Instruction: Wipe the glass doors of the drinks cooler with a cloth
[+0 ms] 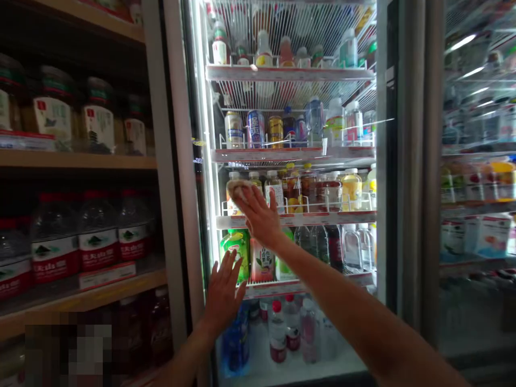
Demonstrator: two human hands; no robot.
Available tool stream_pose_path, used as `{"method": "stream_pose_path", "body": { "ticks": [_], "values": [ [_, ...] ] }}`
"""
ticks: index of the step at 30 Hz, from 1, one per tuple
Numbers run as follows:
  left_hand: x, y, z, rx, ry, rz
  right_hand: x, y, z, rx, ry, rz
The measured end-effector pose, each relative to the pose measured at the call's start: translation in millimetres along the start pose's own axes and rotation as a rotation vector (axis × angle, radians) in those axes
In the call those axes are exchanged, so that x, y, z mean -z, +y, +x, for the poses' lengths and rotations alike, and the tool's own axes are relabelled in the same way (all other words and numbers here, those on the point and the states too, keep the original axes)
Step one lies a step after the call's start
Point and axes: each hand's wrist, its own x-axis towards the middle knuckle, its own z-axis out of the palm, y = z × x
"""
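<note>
Straight ahead is the glass door [387, 183] of a lit drinks fridge. My right hand [260, 215] reaches up across it and presses a folded beige cloth [237, 189] on the glass, at the height of the third shelf of bottles. Lower and to the left, my left hand [226, 290] is raised near the door's left side with its fingers spread and nothing in it. Behind its fingertips, inside the fridge, stands a green drink bottle [237, 242]. Whether the left fingertips touch the glass is hard to see.
Inside the fridge are wire shelves [290, 73] of bottles and cans, with small red-capped bottles [277, 330] at the bottom. Wooden shelving [76, 160] with large water bottles [54, 236] and jars [54, 107] stands to the left. Another drinks fridge [479, 209] adjoins on the right.
</note>
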Motion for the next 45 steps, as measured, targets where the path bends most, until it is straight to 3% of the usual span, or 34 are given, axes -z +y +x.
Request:
{"method": "stream_pose_path", "body": {
  "ticks": [3, 5, 7, 9, 11, 13, 16, 18, 19, 22, 24, 25, 28, 30, 35, 36, 39, 41, 43, 45],
  "values": [
    [10, -11, -31, 0.039, -0.006, -0.016, -9, -30, -42, 0.369, -0.135, 0.021],
    [17, -21, -51, 0.086, -0.020, -0.015, -10, -38, -59, 0.529, -0.163, 0.044],
    [23, -28, -65, 0.138, -0.053, -0.006, -8, -33, -48, 0.453, -0.127, 0.056],
    [27, -28, -71, 0.190, -0.072, -0.005, -6, -23, -20, 0.179, -0.067, 0.062],
    [27, -23, -72, 0.246, -0.076, -0.020, -9, -18, -3, 0.036, -0.042, 0.094],
    [25, -15, -69, 0.286, -0.079, -0.042, -14, -23, -17, 0.088, -0.082, 0.137],
    [23, -5, -63, 0.282, -0.072, -0.067, -18, -33, -79, 0.389, -0.219, 0.233],
    [23, -1, -55, 0.253, -0.056, -0.086, -14, -29, -111, 0.466, -0.284, 0.290],
    [23, 1, -49, 0.243, -0.051, -0.098, -10, -23, -117, 0.410, -0.283, 0.292],
    [19, 8, -28, 0.233, -0.066, -0.130, 2, 2, -110, 0.009, -0.166, 0.168],
    [12, 15, -17, 0.237, -0.082, -0.144, 7, 11, -111, -0.116, -0.123, 0.069],
    [8, 19, -14, 0.235, -0.085, -0.149, 9, 12, -117, -0.078, -0.140, 0.045],
    [-5, 30, -14, 0.219, -0.092, -0.155, 10, 6, -151, 0.245, -0.258, 0.057],
    [-12, 34, -19, 0.196, -0.101, -0.149, 9, 8, -161, 0.293, -0.273, 0.048],
    [-19, 37, -29, 0.205, -0.089, -0.124, 13, 25, -147, -0.203, -0.134, -0.078],
    [-20, 39, -29, 0.208, -0.089, -0.124, 13, 22, -153, -0.203, -0.135, -0.075],
    [-21, 49, -30, 0.183, -0.101, -0.133, 9, 1, -192, 0.023, -0.196, -0.014],
    [-22, 57, -32, 0.169, -0.110, -0.135, 7, -2, -218, 0.090, -0.222, 0.012],
    [-24, 63, -33, 0.181, -0.113, -0.142, 9, 16, -232, -0.062, -0.195, -0.024],
    [-25, 67, -33, 0.216, -0.107, -0.157, 15, 51, -235, -0.356, -0.098, -0.116]
  ]
}}
